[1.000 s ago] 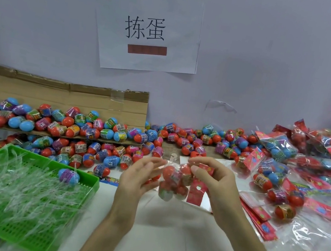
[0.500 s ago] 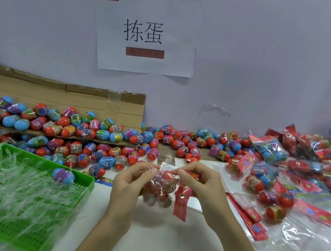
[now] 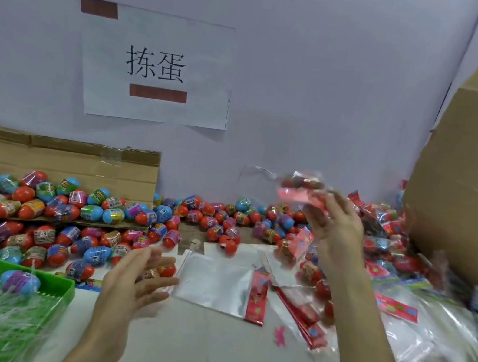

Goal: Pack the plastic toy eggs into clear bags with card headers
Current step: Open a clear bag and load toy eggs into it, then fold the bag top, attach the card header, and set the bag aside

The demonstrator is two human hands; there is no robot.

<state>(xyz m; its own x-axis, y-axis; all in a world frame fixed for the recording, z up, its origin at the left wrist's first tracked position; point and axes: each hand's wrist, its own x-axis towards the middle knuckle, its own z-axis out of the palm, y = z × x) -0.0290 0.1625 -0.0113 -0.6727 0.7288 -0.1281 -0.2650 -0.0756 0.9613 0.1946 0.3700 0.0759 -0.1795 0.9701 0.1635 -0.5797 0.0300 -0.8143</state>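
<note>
My right hand (image 3: 338, 227) is raised above the table's right side. It holds a blurred filled bag (image 3: 301, 188) of red eggs with a pink card header at its fingertips. Lower down, my left hand (image 3: 139, 278) hovers with straight fingers, holding nothing, beside the loose toy eggs (image 3: 84, 252). An empty clear bag (image 3: 213, 281) with a red card header (image 3: 257, 296) lies flat on the table between my hands.
A green basket (image 3: 60, 288) of clear film with one blue egg (image 3: 20, 281) sits front left. Eggs fill a cardboard tray (image 3: 54, 154) at the back left. Packed bags (image 3: 387, 239) pile up at the right by a tall cardboard box (image 3: 469, 189). Spare bags (image 3: 427, 335) lie front right.
My left hand let go of the filled bag and dropped left with fingers spread. The right hand swung up and right with the bag. The camera view tilted up and to the right.
</note>
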